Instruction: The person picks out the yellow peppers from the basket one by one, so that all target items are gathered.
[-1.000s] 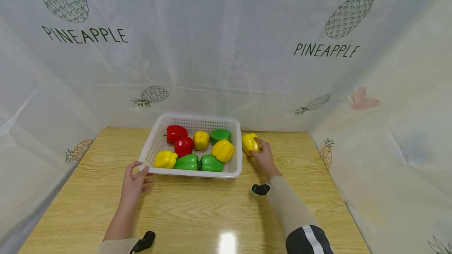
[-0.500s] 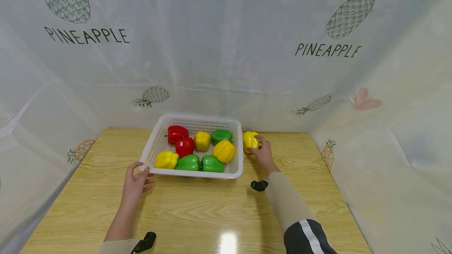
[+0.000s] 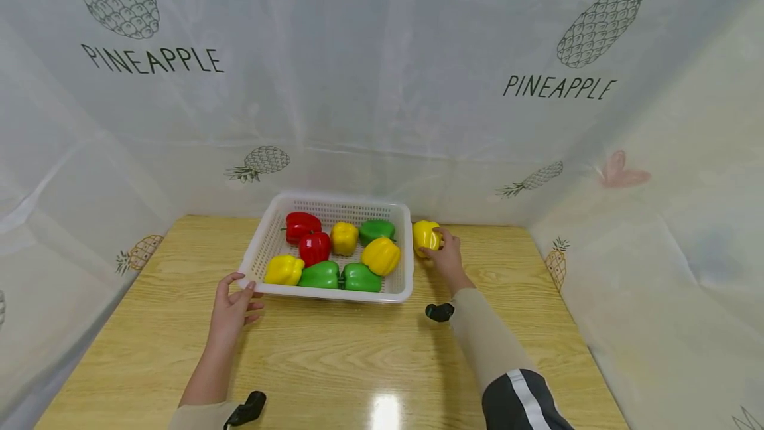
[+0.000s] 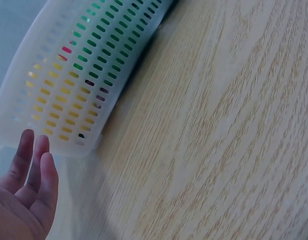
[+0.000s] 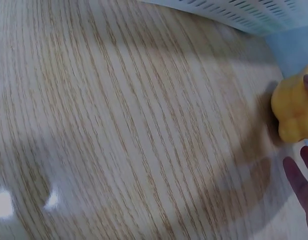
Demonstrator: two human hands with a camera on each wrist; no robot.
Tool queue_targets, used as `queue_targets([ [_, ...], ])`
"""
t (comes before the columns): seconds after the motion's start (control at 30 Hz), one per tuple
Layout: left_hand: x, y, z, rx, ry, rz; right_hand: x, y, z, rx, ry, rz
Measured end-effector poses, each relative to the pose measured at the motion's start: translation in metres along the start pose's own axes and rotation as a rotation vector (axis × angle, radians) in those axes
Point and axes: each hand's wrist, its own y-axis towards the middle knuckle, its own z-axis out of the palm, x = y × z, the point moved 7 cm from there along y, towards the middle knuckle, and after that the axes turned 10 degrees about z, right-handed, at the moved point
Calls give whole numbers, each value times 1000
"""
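Observation:
A white plastic basket (image 3: pixel 256 264) stands on the table, with red, yellow and green bell peppers inside. My left hand (image 3: pixel 231 307) holds its front left corner, thumb and index finger at the rim; the other fingers lie apart from it. In the left wrist view, the hand (image 4: pixel 28 190) shows beside the basket's slotted wall (image 4: pixel 73 100). Just right of the basket, my right hand (image 3: pixel 446 259) grips a yellow bell pepper (image 3: pixel 425 236) with its fingers and thumb. The right wrist view cuts off both that pepper (image 5: pixel 294 107) and the hand (image 5: pixel 304 185).
The wooden table (image 3: pixel 334 357) extends in front of the basket and to both sides. A pale curtain (image 3: pixel 382 98) printed with pineapples hangs close behind the table and along its sides.
The right hand and its yellow bell pepper have shifted slightly toward the back beside the basket. My left hand stays at the basket corner. The whole head view has drifted a little.

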Motion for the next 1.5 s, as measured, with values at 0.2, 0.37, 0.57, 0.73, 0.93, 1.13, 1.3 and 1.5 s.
queue_targets([
  [0.2, 3, 2, 0, 0, -8, 5, 6, -4, -8, -5, -8, 3],
  [0.37, 3, 2, 0, 3, -7, 7, 20, -7, -18, -3, 0, -46],
  [0.57, 4, 2, -1, -6, -16, -5, 46, -14, -27, 52, 0, -106],
  [0.73, 3, 2, -1, -3, -8, 3, 67, -23, -30, 129, -13, -112],
  [0.93, 0, 0, 0, 0, -6, 8, 84, -33, -28, 228, -26, -118],
  [1.13, 0, 0, -1, 5, -9, 8, 103, -46, -19, 339, -75, -155],
  [1.3, 3, 1, -2, 1, -10, -2, 117, -57, -8, 427, -153, -210],
  [1.5, 2, 2, -1, 13, -3, 9, 127, -67, 4, 510, -242, -245],
])
